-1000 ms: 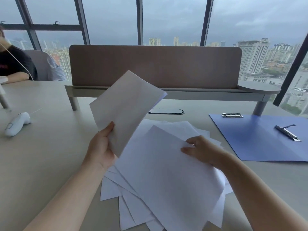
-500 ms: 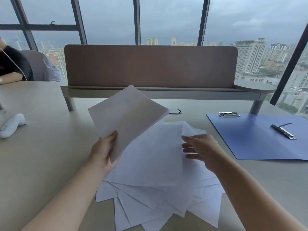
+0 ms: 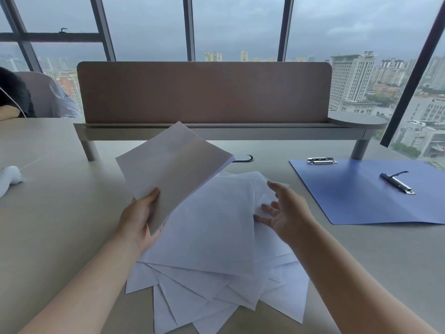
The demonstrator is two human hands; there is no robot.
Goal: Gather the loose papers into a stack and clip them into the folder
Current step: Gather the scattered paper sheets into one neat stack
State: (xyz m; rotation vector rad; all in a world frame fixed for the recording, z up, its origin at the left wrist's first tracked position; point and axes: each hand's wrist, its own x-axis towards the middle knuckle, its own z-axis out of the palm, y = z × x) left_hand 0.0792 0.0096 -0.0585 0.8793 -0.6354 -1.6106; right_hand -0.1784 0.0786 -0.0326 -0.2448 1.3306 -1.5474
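My left hand (image 3: 138,219) grips a thin stack of white sheets (image 3: 175,167) by its near corner and holds it tilted above the desk. Several loose white papers (image 3: 212,239) lie fanned out on the desk below it. My right hand (image 3: 284,213) hovers with spread fingers over the right edge of the top loose sheet and holds nothing. An open blue folder (image 3: 356,196) lies flat at the right, with a metal clip (image 3: 397,183) on its inner face and a second metal clip (image 3: 321,161) at its far left corner.
A brown divider panel (image 3: 204,92) on a grey rail stands across the back of the desk. A white device (image 3: 9,177) lies at the far left edge. Another person's arm and dark sleeve (image 3: 12,100) show at the back left. Windows fill the background.
My right hand let go of the top loose sheet, which now lies flat on the pile, and opened its fingers. The held stack tilted lower and shifted right.
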